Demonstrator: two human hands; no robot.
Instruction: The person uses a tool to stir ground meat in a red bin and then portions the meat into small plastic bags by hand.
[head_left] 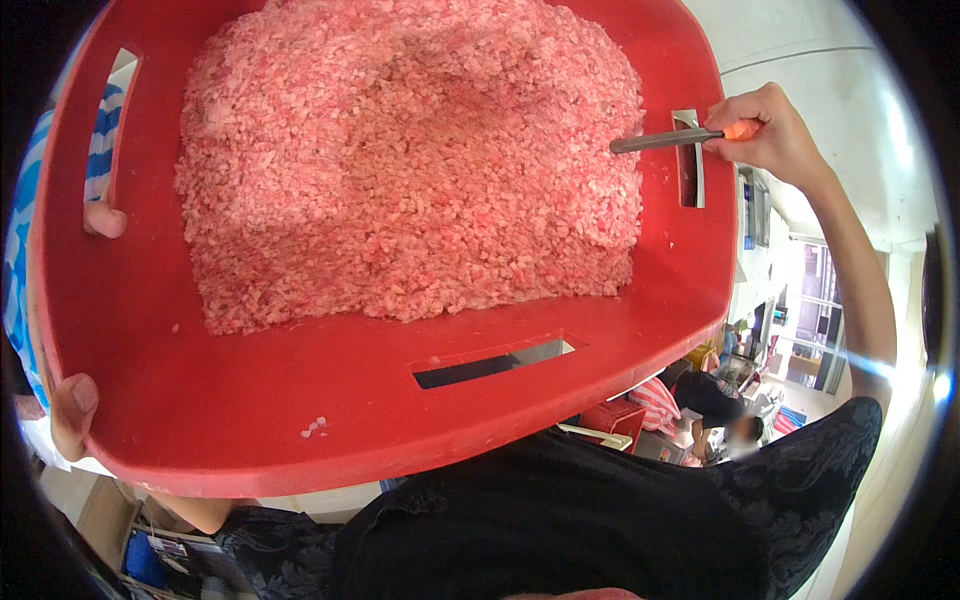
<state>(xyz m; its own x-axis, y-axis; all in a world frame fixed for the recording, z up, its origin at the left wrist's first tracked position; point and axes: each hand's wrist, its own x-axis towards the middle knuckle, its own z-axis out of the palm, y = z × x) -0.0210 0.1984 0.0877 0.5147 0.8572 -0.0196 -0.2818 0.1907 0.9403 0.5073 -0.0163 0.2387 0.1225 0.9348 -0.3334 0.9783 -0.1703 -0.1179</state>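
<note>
Below the tilted red tub (150,400), at the right edge of the view, a bright room is seen: pale walls, a window or doorway flooded with light, and a cluttered floor area where another person in dark clothing (712,398) is bent over beside a red-and-white striped item (658,402). No bench is seen under the tub; it is carried close against the dark-clothed torso (560,520) of the person wearing the camera. At the lower left, cardboard and blue items are partly seen, too blurred to be told apart.

The tub is wide and square-cornered, with slot handles cut into its sides. Most of its floor is covered by a thick heap of pink, coarse-grained minced material (410,160), and a few loose crumbs (315,428) lie apart on the bare red wall near the front.

The left hand (72,410) is clenched over the tub's front-left rim, the thumb lying on the inside. The right hand (765,130) is closed around the orange handle of a metal-shafted tool (665,141), probably a spoon or scraper. The shaft passes over the right-hand slot, and its tip is buried in the right edge of the heap. At the left slot, a fingertip (105,220) of another person in a blue-striped sleeve (104,140) is seen.
</note>
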